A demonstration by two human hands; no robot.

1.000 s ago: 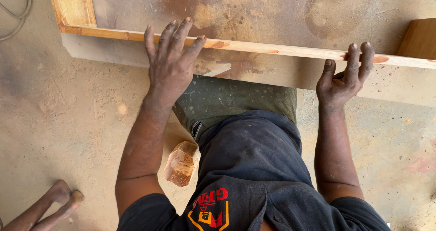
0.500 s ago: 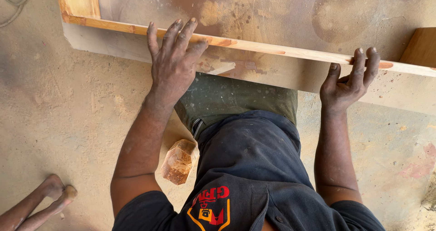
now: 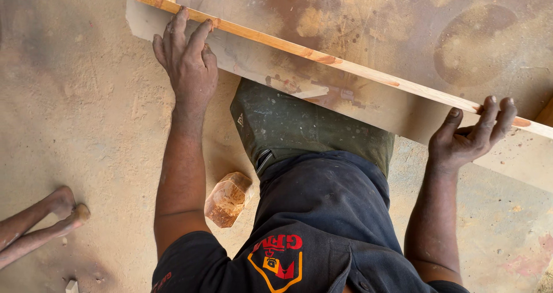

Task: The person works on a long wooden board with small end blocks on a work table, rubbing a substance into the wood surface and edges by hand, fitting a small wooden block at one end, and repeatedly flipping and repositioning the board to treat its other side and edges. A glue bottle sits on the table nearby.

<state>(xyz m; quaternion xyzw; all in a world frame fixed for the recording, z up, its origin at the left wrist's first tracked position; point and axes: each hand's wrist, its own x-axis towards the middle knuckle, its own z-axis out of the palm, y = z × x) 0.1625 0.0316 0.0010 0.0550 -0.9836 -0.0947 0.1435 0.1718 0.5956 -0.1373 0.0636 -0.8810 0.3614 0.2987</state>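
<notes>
— What can't you make out here?

— A fair bit. The board [image 3: 368, 106] runs off the frame at the right edge, and its upper left end is cut by the top edge, so its full length is hidden. The person's legs are covered by a green cloth [image 3: 299, 126] and dark trousers [image 3: 328, 206]; the shirt [image 3: 276, 264] is cut off at the bottom. Two thin limbs [image 3: 34, 224] come in from the lower left, and I cannot tell whose they are.

— And the hands?

— The left hand [image 3: 187, 63] lies flat on the board in the upper left of the frame, fingers [image 3: 199, 37] spread and reaching up to the edge strip [image 3: 322, 57]. The right hand [image 3: 469, 137], at right centre, grips the board's lower side, fingers [image 3: 495, 114] curled over the strip, thumb underneath. How hard either hand presses is not visible.

— Materials?

— The board is a pale, smooth panel, smudged with dust and reddish stains, slanting from upper left down to right. The strip along its top edge is raw, orange-toned wood, narrow and straight. Beyond it lies a mottled brown surface [image 3: 403, 22] with a round darker patch. The floor [image 3: 86, 126] is sandy and dusty. A faceted, reddish wooden block [image 3: 228, 200] lies on the floor between the left forearm and the trousers.
</notes>
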